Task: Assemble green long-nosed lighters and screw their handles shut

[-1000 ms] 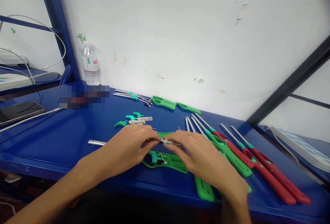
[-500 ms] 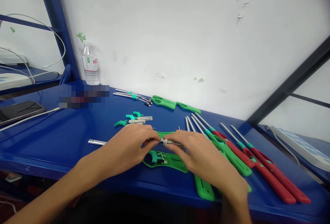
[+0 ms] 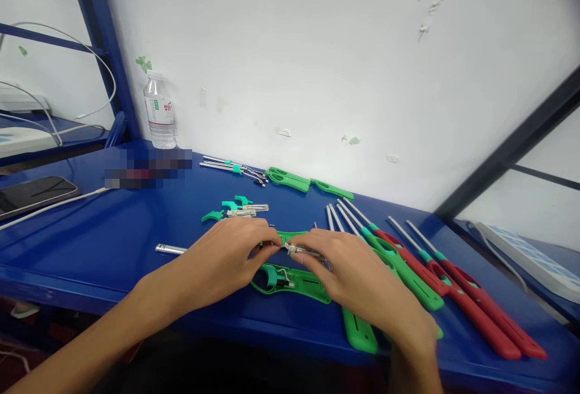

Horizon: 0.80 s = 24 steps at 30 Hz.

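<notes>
My left hand (image 3: 226,255) has thumb and forefinger pinched on something small that the fingertips mostly hide. Facing it, my right hand (image 3: 362,276) grips a clear lighter fuel tank (image 3: 295,249), its valve end turned toward the left fingertips. Just below both hands lies an opened green lighter shell half (image 3: 310,285), with a teal trigger (image 3: 272,274) and a small wired igniter inside. Another green shell piece (image 3: 286,236) shows partly behind the fingers. A metal lighter tube (image 3: 170,249) sticks out to the left from behind my left wrist.
Red lighters (image 3: 471,306) and green lighters (image 3: 408,279) lie on the right. Teal triggers with clear tanks (image 3: 242,212) sit behind my left hand. Metal tubes with wires (image 3: 222,167) and green shells (image 3: 290,180) line the wall. A water bottle (image 3: 159,113) and phone (image 3: 38,196) stand left.
Both hands hold nearly the same pose around the fuel tank. The view has shifted very slightly; nothing on the table has moved.
</notes>
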Tool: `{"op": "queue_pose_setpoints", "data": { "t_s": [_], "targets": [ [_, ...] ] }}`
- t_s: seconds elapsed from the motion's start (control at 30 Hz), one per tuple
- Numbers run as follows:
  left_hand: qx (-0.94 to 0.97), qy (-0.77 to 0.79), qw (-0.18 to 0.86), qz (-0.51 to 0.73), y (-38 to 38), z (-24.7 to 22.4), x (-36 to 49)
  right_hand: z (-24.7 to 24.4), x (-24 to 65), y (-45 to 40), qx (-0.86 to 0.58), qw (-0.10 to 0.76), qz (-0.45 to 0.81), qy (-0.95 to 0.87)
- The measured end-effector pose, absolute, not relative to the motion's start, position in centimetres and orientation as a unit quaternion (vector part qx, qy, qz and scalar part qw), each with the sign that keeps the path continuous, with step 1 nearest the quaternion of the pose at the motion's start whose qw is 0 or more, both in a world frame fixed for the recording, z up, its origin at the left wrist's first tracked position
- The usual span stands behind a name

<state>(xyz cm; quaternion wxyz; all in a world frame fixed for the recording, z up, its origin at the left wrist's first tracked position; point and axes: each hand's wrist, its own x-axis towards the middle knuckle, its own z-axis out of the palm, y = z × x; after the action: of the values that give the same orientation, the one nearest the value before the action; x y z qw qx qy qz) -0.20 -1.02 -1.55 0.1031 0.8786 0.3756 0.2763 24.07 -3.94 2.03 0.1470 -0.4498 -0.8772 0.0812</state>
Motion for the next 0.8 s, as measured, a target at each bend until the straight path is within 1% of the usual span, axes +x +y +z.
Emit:
{"op": "queue_pose_setpoints", "data": {
  "t_s": [0.8],
  "targets": [
    [0.884,0.378,0.097,0.257,-1.15,-1.34,-0.28,1.96,23.99,-3.85,-0.449,0.146,0.077,-0.878]
  ]
}}
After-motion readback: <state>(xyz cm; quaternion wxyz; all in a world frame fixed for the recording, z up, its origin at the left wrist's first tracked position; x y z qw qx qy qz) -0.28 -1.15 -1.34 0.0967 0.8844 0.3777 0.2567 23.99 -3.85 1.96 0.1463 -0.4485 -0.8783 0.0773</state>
